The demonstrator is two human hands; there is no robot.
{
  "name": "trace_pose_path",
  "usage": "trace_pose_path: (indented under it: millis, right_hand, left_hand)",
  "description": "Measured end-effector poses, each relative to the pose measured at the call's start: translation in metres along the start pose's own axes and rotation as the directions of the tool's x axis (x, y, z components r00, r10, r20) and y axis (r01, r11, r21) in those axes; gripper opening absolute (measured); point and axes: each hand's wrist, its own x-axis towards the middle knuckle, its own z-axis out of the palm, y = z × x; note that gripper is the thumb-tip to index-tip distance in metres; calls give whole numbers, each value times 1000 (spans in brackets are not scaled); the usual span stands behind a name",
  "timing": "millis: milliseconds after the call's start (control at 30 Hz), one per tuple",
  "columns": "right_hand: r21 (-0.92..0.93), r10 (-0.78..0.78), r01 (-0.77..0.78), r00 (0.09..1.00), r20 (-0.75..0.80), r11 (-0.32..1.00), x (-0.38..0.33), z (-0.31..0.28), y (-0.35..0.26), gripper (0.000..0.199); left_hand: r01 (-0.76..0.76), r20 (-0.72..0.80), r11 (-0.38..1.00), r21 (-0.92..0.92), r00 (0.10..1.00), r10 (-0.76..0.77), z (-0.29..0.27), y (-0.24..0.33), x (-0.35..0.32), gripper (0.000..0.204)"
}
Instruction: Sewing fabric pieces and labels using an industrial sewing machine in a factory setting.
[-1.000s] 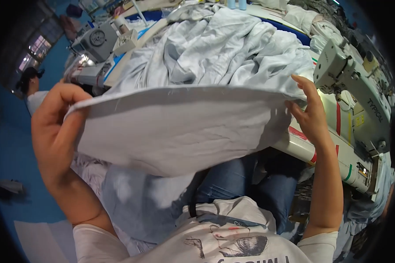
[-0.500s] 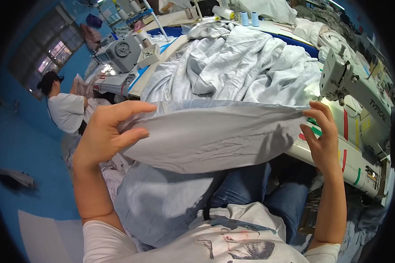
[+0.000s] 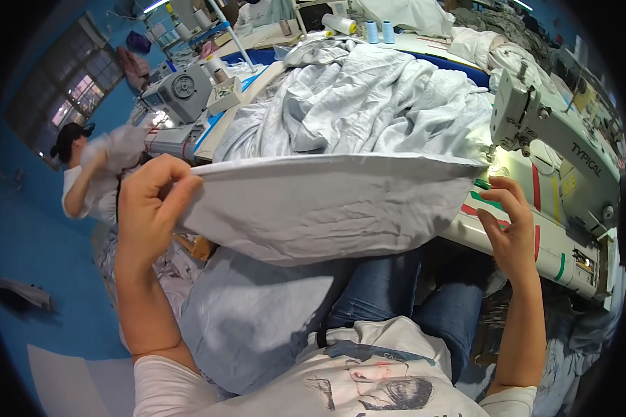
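Observation:
A light grey piece of fabric [image 3: 327,208] stretches across in front of me, its upper edge drawn into a straight line. My left hand [image 3: 153,208] is closed, thumb and fingers pinching the left end of that edge. The fabric's right corner reaches the needle area of a white sewing machine [image 3: 518,118]. Just right of that corner, my right hand [image 3: 513,226] hovers over the machine bed with bent fingers apart, nothing visible between them. More pale blue-grey cloth [image 3: 257,306] hangs over my lap.
A big heap of pale cloth [image 3: 368,97] covers the table beyond the fabric. Thread cones [image 3: 337,24] and blue spools [image 3: 380,32] stand behind it. At the left, a co-worker [image 3: 83,174] handles cloth near another sewing machine [image 3: 181,90].
My left hand has gone from spread fingers to a pinch on the fabric edge, slightly lower left. The edge is straighter. My right fingertips have come away from the right corner.

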Motion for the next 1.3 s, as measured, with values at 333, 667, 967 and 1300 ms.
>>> trace_pose_path:
  millis: [333, 667, 967, 1300]
  right_hand:
    - [-126, -371, 359, 924, -91, 925, -1, 29, -54, 60]
    - [190, -170, 107, 918, 358, 976, -147, 11, -39, 32]
    - [462, 305, -407, 910, 281, 788, -185, 32, 6, 20]
    - [550, 313, -522, 846, 432, 652, -156, 41, 50, 28]
  left_hand:
    - [-350, -256, 935, -55, 910, 326, 3, 50, -53, 19]
    - [113, 619, 610, -784, 69, 783, 180, 50, -10, 31]
    - [-129, 272, 982, 140, 958, 87, 416, 56, 115, 26]
    - [-190, 216, 965, 180, 965, 150, 459, 40, 184, 23]
